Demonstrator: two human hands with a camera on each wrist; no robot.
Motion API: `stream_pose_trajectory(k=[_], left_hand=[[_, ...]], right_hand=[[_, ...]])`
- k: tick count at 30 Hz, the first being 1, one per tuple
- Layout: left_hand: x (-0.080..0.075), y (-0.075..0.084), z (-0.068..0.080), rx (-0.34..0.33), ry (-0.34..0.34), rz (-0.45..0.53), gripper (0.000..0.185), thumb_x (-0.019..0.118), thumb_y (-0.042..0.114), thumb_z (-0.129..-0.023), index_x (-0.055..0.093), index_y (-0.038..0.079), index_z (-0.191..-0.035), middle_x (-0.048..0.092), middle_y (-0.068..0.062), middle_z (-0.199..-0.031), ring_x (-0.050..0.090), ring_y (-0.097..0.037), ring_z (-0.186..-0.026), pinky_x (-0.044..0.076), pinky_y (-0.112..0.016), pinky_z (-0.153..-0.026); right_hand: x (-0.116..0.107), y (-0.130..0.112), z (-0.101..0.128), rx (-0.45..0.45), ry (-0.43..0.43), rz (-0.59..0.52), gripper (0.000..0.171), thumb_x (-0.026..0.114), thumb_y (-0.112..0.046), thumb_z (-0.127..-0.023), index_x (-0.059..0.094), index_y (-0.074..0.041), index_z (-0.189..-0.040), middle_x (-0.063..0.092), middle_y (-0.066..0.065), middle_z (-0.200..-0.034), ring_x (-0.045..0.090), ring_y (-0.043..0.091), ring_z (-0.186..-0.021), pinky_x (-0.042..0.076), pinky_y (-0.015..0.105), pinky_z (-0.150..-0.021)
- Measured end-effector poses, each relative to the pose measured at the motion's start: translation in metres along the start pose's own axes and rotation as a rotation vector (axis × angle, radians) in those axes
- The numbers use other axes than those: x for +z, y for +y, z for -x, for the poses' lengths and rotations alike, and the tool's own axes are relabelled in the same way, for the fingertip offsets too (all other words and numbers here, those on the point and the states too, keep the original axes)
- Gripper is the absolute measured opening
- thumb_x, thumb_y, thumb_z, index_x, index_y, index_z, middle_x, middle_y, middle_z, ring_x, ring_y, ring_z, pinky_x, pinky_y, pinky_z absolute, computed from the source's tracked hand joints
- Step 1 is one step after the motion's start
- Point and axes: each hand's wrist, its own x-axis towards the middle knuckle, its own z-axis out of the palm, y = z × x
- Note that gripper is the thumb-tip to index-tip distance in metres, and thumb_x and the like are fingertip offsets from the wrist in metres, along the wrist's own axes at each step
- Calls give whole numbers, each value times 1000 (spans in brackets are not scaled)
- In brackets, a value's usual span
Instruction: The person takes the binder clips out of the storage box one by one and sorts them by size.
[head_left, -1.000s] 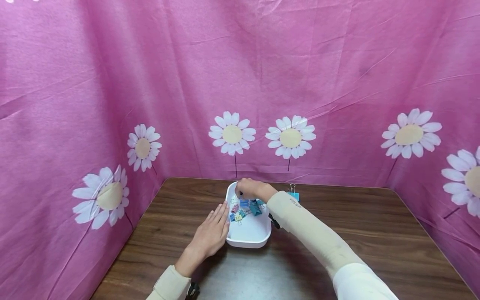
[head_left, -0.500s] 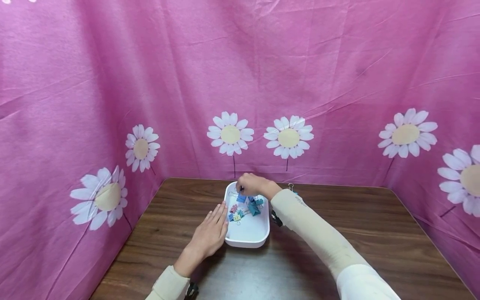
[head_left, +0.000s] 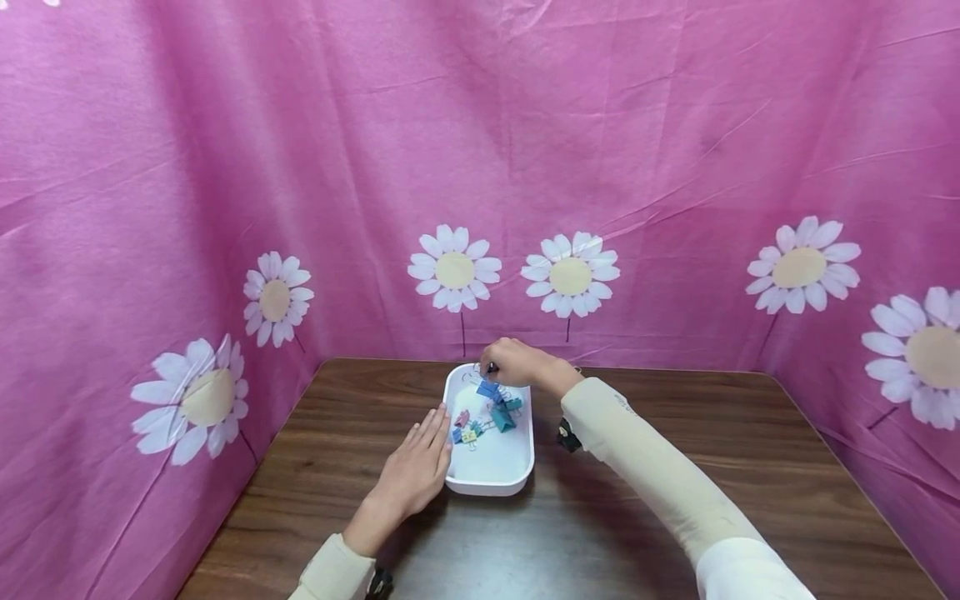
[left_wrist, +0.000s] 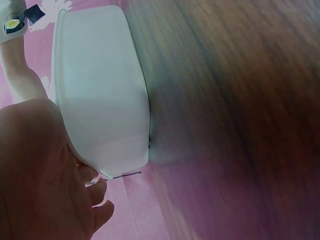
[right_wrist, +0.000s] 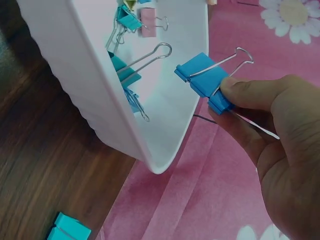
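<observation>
My right hand [head_left: 517, 364] is over the far end of a white tray [head_left: 487, 488]. Its thumb and fingers pinch a blue binder clip [right_wrist: 202, 75] by one end, seen close in the right wrist view. Inside the tray lie several other binder clips: a large teal one [head_left: 502, 418], a pink one [head_left: 462, 417], a small yellow one [head_left: 470, 436] and more blue and teal ones. My left hand [head_left: 416, 462] rests along the tray's left side with its fingers straight. In the left wrist view the tray's outer wall [left_wrist: 105, 85] stands beside that hand.
Another teal binder clip [right_wrist: 69, 227] lies on the wooden table [head_left: 660, 450] outside the tray, mostly hidden by the right arm in the head view. A pink flowered curtain [head_left: 375, 167] encloses the table's back and sides.
My right hand has risen slightly and moved right relative to the tray, lifting the blue binder clip off the others. The left hand stays at the tray's side. The head view has shifted slightly.
</observation>
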Motion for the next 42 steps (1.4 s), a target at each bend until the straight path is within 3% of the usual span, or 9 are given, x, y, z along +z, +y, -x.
stream_pose_trajectory(k=[20, 32, 42], left_hand=[[-2, 1, 1, -7, -4, 12, 56, 37, 28, -116, 35, -1, -164, 26, -14, -177, 28, -33, -164, 30, -51, -133], [0, 1, 1, -8, -2, 11, 57, 37, 28, -116, 36, -2, -164, 26, -13, -177, 28, -32, -164, 30, -52, -133], [-2, 3, 2, -10, 11, 5, 57, 38, 29, -115, 37, -1, -164, 28, -13, -176, 29, -32, -163, 29, -51, -133]], right_hand=[[-20, 6, 34, -11, 88, -40, 15, 70, -1, -97, 83, -7, -102, 79, 6, -103, 72, 18, -93, 64, 37, -88], [-33, 13, 56, 50, 141, -109, 13, 73, -4, -98, 83, -7, -105, 79, 4, -103, 73, 15, -89, 63, 31, -79], [-39, 27, 77, 81, 208, -148, 14, 73, -3, -97, 83, -8, -106, 81, 4, -105, 75, 18, -97, 65, 40, -88]])
